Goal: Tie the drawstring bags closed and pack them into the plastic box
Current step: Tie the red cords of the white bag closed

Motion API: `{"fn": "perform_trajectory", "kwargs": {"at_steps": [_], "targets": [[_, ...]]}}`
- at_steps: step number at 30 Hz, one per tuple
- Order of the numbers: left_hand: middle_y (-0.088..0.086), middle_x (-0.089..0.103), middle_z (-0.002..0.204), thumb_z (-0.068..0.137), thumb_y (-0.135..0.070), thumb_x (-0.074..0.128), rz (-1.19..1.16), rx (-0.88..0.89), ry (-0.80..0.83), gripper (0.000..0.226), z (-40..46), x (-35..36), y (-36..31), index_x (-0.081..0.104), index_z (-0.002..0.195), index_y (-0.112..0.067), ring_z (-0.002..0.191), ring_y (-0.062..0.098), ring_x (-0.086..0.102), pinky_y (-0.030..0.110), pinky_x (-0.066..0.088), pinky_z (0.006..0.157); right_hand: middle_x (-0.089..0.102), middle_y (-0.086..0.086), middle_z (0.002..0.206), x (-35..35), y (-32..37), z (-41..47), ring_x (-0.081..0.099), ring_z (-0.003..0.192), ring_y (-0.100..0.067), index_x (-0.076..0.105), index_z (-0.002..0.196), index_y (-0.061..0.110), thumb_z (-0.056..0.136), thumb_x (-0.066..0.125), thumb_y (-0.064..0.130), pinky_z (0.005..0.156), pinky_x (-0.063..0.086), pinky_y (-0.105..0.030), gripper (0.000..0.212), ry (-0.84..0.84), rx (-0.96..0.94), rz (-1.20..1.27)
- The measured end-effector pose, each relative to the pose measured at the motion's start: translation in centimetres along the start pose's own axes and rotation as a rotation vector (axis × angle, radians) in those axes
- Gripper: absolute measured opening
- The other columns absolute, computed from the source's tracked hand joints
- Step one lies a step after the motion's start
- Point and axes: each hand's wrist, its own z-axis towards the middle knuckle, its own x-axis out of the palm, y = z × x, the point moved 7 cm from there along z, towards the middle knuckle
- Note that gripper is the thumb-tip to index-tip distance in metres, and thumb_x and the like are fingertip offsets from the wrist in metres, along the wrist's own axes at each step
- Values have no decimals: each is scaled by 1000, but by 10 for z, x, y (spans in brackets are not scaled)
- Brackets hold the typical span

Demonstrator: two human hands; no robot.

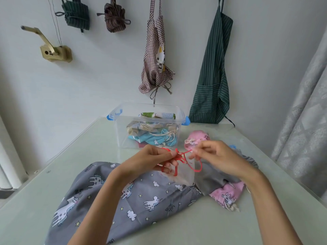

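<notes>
Above the table's middle I hold a small translucent white bag [184,174] by its red drawstring [180,156]. My left hand [155,160] grips the cord's left loops. My right hand [214,156] pinches the cord's right end, and a red loop hangs below it. The clear plastic box [122,131] with blue latches stands behind my hands, holding several tied bags. A large grey unicorn-print bag [123,200] lies flat under my forearms. A grey bag [215,175] and a pink unicorn bag [228,193] lie under my right wrist. Another pink bag [198,137] sits beside the box.
The pale green table [230,227] meets a white wall at the back. Aprons [212,71] and bundled cloths hang on that wall above the box. A grey curtain [304,121] hangs at the right. A brass crank fitting [53,50] is mounted on the wall at left.
</notes>
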Motion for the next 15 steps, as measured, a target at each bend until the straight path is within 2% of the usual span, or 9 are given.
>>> {"fn": "perform_trajectory", "kwargs": {"at_steps": [2, 4, 6, 8, 10, 12, 13, 15], "targets": [[3, 70, 74, 76, -35, 66, -89, -26, -43, 27, 1, -4, 4, 77, 82, -10, 64, 6, 63, 15, 54, 68, 75, -3, 81, -4, 12, -3, 68, 74, -10, 63, 87, 5, 91, 53, 24, 72, 49, -16, 22, -7, -31, 169], [0, 72, 74, 73, -31, 68, -188, -45, -69, 24, 3, -5, 6, 78, 82, -10, 61, 4, 64, 14, 54, 65, 70, -4, 64, 0, 25, -6, 63, 60, -11, 60, 86, 6, 89, 53, 29, 69, 49, -16, 25, 49, -72, 250], [0, 72, 73, 74, -26, 67, -300, -36, -96, 19, 2, -6, 5, 78, 80, -11, 57, 5, 63, 14, 54, 62, 55, 4, 46, 7, 37, -12, 48, 46, -5, 61, 82, 12, 87, 54, 33, 62, 44, -11, 22, 126, -86, 216], [2, 72, 72, 73, -21, 67, -411, -29, -143, 17, 0, -13, 4, 79, 81, -11, 55, 6, 63, 14, 54, 59, 43, 11, 39, 5, 40, -15, 34, 40, -1, 64, 77, 14, 88, 56, 31, 50, 34, -9, 22, 131, -57, 150], [3, 73, 73, 71, -17, 67, -465, -35, -175, 17, -2, -17, 4, 79, 82, -10, 56, 5, 64, 14, 54, 57, 44, 14, 38, -9, 35, -13, 33, 38, 0, 67, 73, 10, 90, 57, 29, 50, 31, -7, 27, -21, -15, 71], [3, 73, 73, 69, -15, 67, -450, -33, -175, 16, -2, -16, 3, 79, 80, -11, 57, 5, 64, 13, 53, 58, 53, 17, 41, -25, 28, -12, 40, 39, 2, 69, 72, 11, 91, 58, 28, 51, 36, -8, 27, -203, 10, 25], [2, 73, 73, 69, -14, 67, -429, -29, -171, 15, -1, -14, 2, 79, 78, -11, 57, 4, 64, 12, 53, 59, 59, 17, 48, -27, 26, -12, 46, 43, 4, 71, 74, 16, 90, 60, 29, 53, 38, -8, 23, -235, 26, -6], [-1, 74, 75, 66, -13, 68, -390, -18, -176, 14, 0, -12, 1, 79, 77, -12, 59, 4, 65, 11, 53, 61, 63, 14, 60, -19, 21, -11, 53, 59, 3, 76, 79, 25, 83, 66, 39, 64, 43, -16, 18, -152, 81, -133]]}}
